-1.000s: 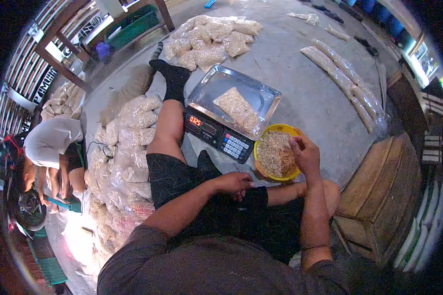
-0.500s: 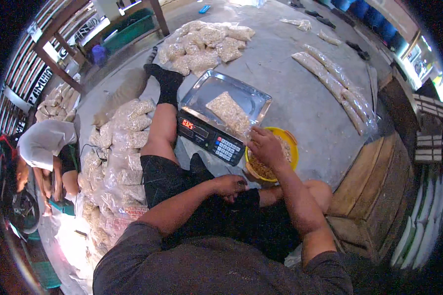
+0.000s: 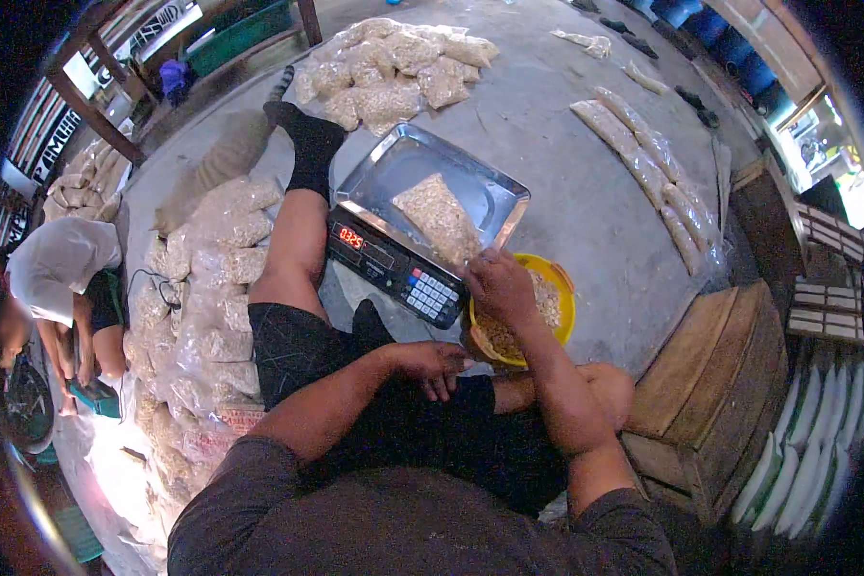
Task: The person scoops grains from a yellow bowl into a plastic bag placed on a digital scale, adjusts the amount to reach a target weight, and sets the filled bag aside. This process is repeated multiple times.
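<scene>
A clear plastic bag of pale beige pieces (image 3: 439, 216) lies on the shiny metal tray (image 3: 502, 180) of a digital scale (image 3: 394, 263). The red display is lit. My right hand (image 3: 501, 290) is closed at the bag's near end, pinching the plastic. Under that hand stands a yellow basin (image 3: 568, 322) with loose beige pieces in it, partly hidden by my wrist. My left hand (image 3: 434, 367) hovers over my lap, just short of the scale's near side, holding nothing visible, its fingers apart.
Filled bags (image 3: 216, 278) are heaped along my left leg, and another pile (image 3: 394, 67) lies beyond my foot. Long filled bags (image 3: 648, 168) lie at right, near a wooden crate (image 3: 706, 374). A cat (image 3: 223, 158) and a bent-over person (image 3: 67, 278) are at left.
The whole view has shifted slightly. My left hand's fingers have loosened from a curl and spread. My right hand stays at the near end of the bag on the scale.
</scene>
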